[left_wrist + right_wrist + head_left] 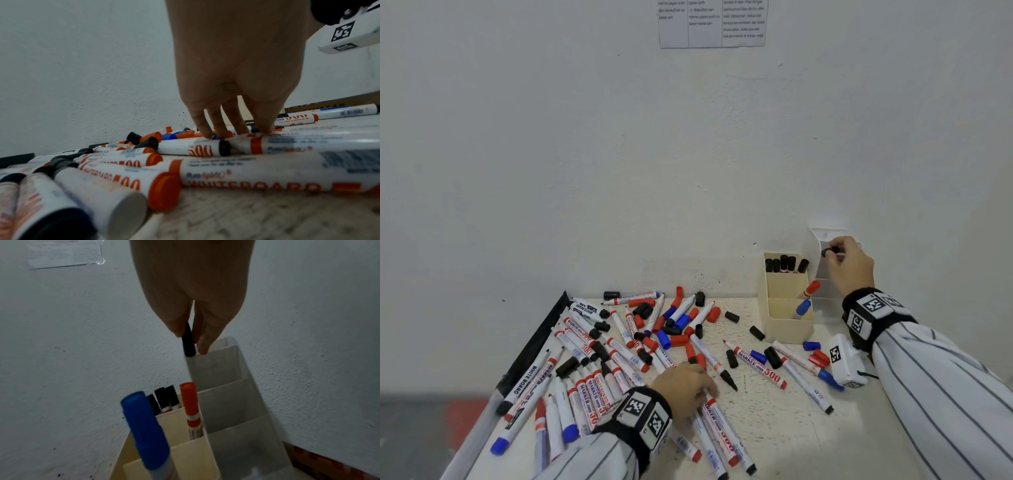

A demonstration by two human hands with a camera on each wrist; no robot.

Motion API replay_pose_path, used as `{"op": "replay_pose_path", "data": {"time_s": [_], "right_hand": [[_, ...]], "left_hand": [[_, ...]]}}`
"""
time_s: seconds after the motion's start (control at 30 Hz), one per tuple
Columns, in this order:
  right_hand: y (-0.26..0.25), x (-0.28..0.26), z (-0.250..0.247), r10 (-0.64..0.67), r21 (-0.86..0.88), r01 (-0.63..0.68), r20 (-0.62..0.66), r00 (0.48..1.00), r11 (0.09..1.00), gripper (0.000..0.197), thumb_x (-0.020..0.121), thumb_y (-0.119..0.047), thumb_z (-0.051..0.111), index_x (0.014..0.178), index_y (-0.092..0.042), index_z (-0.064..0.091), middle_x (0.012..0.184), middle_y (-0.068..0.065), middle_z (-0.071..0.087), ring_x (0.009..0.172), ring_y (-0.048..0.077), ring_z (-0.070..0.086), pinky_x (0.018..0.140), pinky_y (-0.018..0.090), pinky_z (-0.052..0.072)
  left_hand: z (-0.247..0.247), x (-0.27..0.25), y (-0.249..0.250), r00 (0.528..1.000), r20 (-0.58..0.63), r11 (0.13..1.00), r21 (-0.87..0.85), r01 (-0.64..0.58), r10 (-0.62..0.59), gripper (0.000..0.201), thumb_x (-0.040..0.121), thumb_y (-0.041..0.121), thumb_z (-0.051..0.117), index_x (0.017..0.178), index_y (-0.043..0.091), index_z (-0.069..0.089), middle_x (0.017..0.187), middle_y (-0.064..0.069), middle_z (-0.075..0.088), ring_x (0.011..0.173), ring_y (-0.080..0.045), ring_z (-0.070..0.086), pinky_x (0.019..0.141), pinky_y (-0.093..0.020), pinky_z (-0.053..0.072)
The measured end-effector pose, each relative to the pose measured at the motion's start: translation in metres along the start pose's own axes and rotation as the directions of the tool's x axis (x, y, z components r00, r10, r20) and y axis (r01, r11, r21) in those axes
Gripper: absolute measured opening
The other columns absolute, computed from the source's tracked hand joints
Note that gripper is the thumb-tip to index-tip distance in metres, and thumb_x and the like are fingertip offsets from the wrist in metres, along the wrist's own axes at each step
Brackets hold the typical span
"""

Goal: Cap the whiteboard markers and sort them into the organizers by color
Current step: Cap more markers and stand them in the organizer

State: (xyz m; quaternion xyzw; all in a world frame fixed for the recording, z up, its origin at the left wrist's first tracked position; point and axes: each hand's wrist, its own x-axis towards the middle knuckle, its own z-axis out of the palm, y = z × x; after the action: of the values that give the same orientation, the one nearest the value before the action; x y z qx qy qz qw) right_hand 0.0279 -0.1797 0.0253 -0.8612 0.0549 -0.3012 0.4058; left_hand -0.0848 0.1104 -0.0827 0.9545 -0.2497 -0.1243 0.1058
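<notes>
**Q:** While the head camera looks down, what shows, and what is hard to make out?

**A:** A speckled white table (774, 428) stands against a white wall. A scatter of white-barrelled whiteboard markers (599, 363) and loose red, blue and black caps covers its left half. One barrel reads "WHITEBOARD MARKER 500" (758, 366). The left hand (685, 387) rests on the pile, fingers curled down onto it; what they touch is hidden beneath the hand. The right hand (849, 263) is raised at a clear plastic tiered organizer (815, 246) against the wall, pinching a black-capped marker (828, 251) whose barrel is hidden. A cream plastic organizer (787, 325) beside it holds black-capped markers at the back, a red one in the middle, a blue one in front. A printed sheet (710, 24) on the wall is cut off by the top edge, its words too small to read.

**Q:** And the left wrist view?

**A:** The fingertips (205, 131) press down on markers in the pile, the hand clamped on nothing I can see. Near barrels are blurred; "500", "WHITEBOARD" and "PureSpirit" can be read, smaller print cannot.

**Q:** The right wrist view?

**A:** It is dim. Thumb and fingers (205, 344) pinch the black cap above the clear organizer's top compartment. The lower barrel cannot be made out. The blue-capped marker (144, 426) is blurred, and the red one's label is unreadable.
</notes>
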Motion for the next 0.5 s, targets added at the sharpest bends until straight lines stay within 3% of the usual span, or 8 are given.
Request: {"op": "replay_pose_path", "data": {"time_s": [0.17,0.3,0.4,0.5], "right_hand": [[-0.005,-0.001,0.003,0.058,-0.075,-0.052,0.078,0.995,0.996,0.027,0.095,-0.006,0.043,0.118,0.001,0.054,0.112,0.023,0.06,0.102,0.035,0.057,0.084,0.03,0.041],[-0.008,-0.003,0.001,0.083,-0.111,-0.065,0.166,0.983,0.992,0.035,0.096,-0.007,0.039,0.13,-0.002,0.046,0.116,0.023,0.058,0.105,0.033,0.055,0.079,0.024,0.035],[-0.011,-0.009,-0.002,0.066,-0.109,-0.05,0.153,0.986,0.993,0.038,0.094,-0.004,0.04,0.132,-0.001,0.042,0.128,0.023,0.048,0.111,0.034,0.05,0.086,0.027,0.037],[-0.012,-0.012,-0.004,0.051,-0.108,-0.039,0.114,0.992,0.993,0.037,0.093,-0.002,0.042,0.13,0.0,0.043,0.134,0.023,0.039,0.114,0.034,0.047,0.092,0.029,0.036]], "left_hand": [[0.004,0.002,0.004,0.997,0.058,0.995,0.089,-0.053,0.048,0.034,0.097,0.027,0.039,0.128,0.03,0.053,0.131,0.004,0.05,0.119,-0.017,0.04,0.104,-0.037,0.031],[0.001,0.003,0.013,0.995,0.098,0.986,0.168,-0.009,-0.008,0.032,0.097,0.026,0.041,0.126,0.028,0.053,0.129,0.0,0.046,0.12,-0.022,0.034,0.104,-0.041,0.02],[-0.004,0.003,0.018,0.995,0.089,0.98,0.199,0.033,-0.052,0.029,0.094,0.028,0.046,0.122,0.025,0.054,0.128,-0.002,0.044,0.125,-0.022,0.031,0.11,-0.047,0.014],[-0.008,0.002,0.015,0.995,0.036,0.995,0.045,0.092,-0.094,0.026,0.093,0.031,0.049,0.117,0.027,0.056,0.125,0.004,0.051,0.123,-0.017,0.038,0.11,-0.051,0.007]]}}
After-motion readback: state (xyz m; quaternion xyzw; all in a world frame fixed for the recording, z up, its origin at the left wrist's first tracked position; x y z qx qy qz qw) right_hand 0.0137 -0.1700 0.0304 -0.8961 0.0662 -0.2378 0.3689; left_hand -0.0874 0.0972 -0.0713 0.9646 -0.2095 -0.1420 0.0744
